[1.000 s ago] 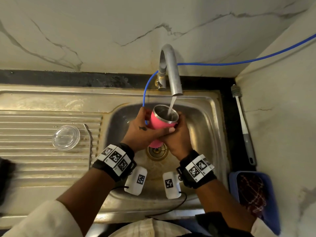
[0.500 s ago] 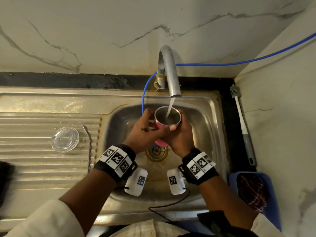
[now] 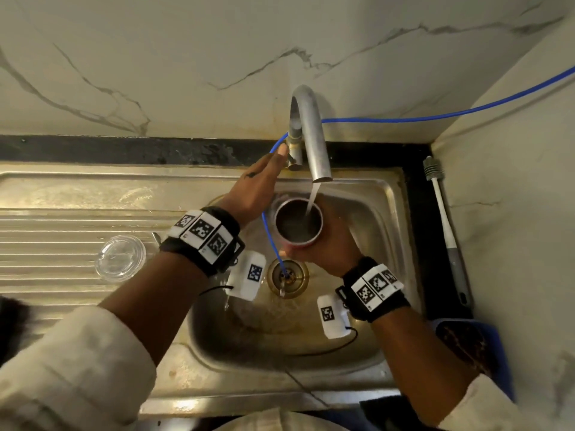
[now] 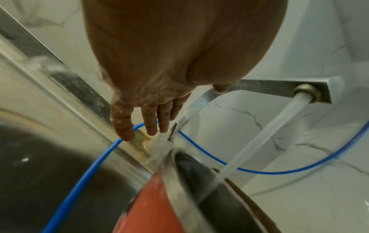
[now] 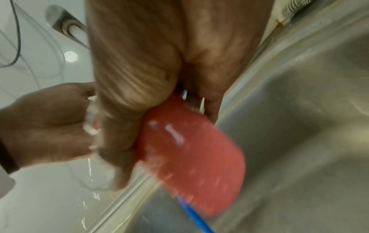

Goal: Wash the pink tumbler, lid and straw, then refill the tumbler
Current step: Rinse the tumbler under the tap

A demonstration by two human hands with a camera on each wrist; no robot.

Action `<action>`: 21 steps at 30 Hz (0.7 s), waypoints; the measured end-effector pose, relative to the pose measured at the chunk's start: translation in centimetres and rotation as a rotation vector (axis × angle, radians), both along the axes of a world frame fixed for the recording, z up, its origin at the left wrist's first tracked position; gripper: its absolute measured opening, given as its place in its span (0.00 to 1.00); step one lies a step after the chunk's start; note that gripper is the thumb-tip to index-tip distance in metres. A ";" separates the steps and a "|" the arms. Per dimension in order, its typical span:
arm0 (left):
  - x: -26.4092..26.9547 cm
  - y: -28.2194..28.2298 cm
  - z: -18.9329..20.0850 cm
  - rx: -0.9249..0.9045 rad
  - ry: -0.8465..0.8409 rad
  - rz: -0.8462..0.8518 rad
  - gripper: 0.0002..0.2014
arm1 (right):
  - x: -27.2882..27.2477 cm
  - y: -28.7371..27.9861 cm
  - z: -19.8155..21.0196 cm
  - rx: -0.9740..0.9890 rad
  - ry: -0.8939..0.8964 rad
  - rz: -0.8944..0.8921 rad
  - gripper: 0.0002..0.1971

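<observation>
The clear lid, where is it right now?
In the head view the clear lid lies on the ribbed drainboard left of the sink basin, beside the left wrist.

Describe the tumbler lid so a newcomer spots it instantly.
Start at the steel sink and move to the ribbed draining board on its left. The lid lies flat there, left of the left hand's wrist. It is the one clear, round plastic disc; the thin metal straw beside it is a rod.
</observation>
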State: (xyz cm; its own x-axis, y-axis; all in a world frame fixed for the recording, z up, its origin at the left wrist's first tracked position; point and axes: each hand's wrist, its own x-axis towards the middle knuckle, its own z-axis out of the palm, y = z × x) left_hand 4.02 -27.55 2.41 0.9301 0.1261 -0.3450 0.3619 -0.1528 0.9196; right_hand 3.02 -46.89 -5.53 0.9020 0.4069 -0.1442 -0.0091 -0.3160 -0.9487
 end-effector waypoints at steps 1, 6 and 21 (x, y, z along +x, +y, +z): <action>0.3 -0.3 0.2 -0.003 0.013 -0.012 0.33 | -0.4 -0.1 -0.3 0.004 0.023 -0.001 0.46; 1.0 -0.8 -0.3 -0.050 0.062 -0.032 0.44 | -1.2 -0.9 -0.1 0.056 0.007 -0.091 0.47; -0.4 0.9 -1.4 0.021 0.042 -0.157 0.35 | -1.9 -1.0 -2.2 0.151 0.107 -0.172 0.43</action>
State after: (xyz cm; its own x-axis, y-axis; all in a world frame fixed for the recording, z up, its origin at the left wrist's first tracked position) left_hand 3.63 -26.62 0.97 0.9237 -0.0120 -0.3830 0.3703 -0.2291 0.9002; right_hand 1.09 -47.88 -7.69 0.9428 0.2727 -0.1917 -0.1534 -0.1556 -0.9758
